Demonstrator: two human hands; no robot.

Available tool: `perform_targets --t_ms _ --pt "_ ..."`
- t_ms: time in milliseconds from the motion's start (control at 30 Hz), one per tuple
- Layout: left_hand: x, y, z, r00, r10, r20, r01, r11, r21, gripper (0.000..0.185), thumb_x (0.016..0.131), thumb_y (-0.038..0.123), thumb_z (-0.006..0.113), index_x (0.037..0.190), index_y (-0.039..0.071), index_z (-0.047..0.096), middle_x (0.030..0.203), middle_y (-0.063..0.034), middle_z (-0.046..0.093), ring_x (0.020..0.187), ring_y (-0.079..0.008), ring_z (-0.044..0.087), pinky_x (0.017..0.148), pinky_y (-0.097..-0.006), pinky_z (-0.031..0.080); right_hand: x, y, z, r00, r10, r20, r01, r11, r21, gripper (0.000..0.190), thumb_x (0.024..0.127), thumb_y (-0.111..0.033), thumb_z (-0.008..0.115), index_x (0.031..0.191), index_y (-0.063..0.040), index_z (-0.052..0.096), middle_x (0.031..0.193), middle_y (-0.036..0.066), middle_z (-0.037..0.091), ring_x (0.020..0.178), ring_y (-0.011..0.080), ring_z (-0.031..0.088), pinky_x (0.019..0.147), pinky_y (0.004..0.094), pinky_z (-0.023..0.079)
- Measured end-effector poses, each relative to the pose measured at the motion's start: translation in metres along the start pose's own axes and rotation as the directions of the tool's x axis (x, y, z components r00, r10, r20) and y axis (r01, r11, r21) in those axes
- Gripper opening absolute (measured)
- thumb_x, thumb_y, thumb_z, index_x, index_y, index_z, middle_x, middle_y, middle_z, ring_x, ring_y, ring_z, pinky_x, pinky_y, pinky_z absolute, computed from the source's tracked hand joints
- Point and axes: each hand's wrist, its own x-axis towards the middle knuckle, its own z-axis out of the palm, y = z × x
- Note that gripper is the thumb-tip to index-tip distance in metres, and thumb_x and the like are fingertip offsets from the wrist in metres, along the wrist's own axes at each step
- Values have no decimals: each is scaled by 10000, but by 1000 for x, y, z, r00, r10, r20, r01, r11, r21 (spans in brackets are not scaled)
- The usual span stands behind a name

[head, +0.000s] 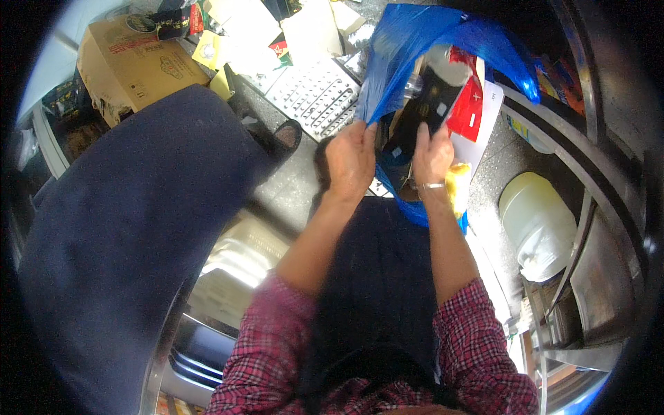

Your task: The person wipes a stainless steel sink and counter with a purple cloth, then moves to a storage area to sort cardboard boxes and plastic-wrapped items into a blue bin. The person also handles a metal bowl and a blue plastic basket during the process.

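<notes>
A blue plastic bag (394,52) hangs with its mouth spread above the floor, in front of my legs. My left hand (353,161) pinches its left rim between thumb and fingers. At the bag's mouth, my right hand (433,155) grips the lower end of a flat black packet (430,104). Behind that packet are a piece of red printed packaging (469,111) and a white sheet or card (490,116). A yellow wrapper (457,181) shows beside my right wrist. The bag's lower inside is partly hidden by my hands.
A cardboard box (140,62) stands at the upper left, near loose papers and packaging (254,26). A perforated metal drain cover (316,96) lies in the floor. To the right are a pale plastic jug (539,223) and curved-looking metal shelving (586,155). Dark cloth (135,207) fills the left.
</notes>
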Motion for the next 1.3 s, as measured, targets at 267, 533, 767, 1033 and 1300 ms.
perform_targets --t_ms 267,533,767,1033,1300 --pt "-2 2 9 999 32 -15 -33 998 -54 314 942 171 569 709 -32 510 602 -201 451 515 -264 393 517 -392 374 21 -11 28 988 84 132 -61 983 -172 343 911 -231 572 1112 30 477 761 256 655 705 417 662 640 483 544" --pt "-4 12 11 997 79 15 -79 996 51 288 927 189 584 730 -18 547 657 -231 533 561 -380 501 546 -422 414 25 10 32 943 209 259 -187 976 -109 501 903 -325 597 1214 46 467 898 317 642 883 469 635 778 503 514" --pt "-36 5 12 990 44 -137 -47 999 -21 434 820 172 725 1147 -33 527 939 -179 586 748 -276 551 710 -358 484 6 -7 -75 998 -59 -39 64 985 162 478 843 -189 696 1275 -66 532 1127 184 629 1053 347 609 916 436 481" --pt "-158 13 90 269 -752 602 960 161 -228 650 749 406 761 1159 -36 519 1096 -158 565 995 -240 558 842 -410 482 124 1 -147 692 -721 -39 717 692 -84 236 794 -147 716 997 -37 669 1075 155 647 1148 332 553 1040 462 375" --pt "-152 33 97 695 -16 719 624 -482 -615 160 933 143 507 872 27 598 904 -100 632 875 -191 597 875 -329 478 53 23 -172 715 -450 534 552 833 -36 368 756 -355 738 959 -63 643 870 95 626 953 306 605 1091 521 276"
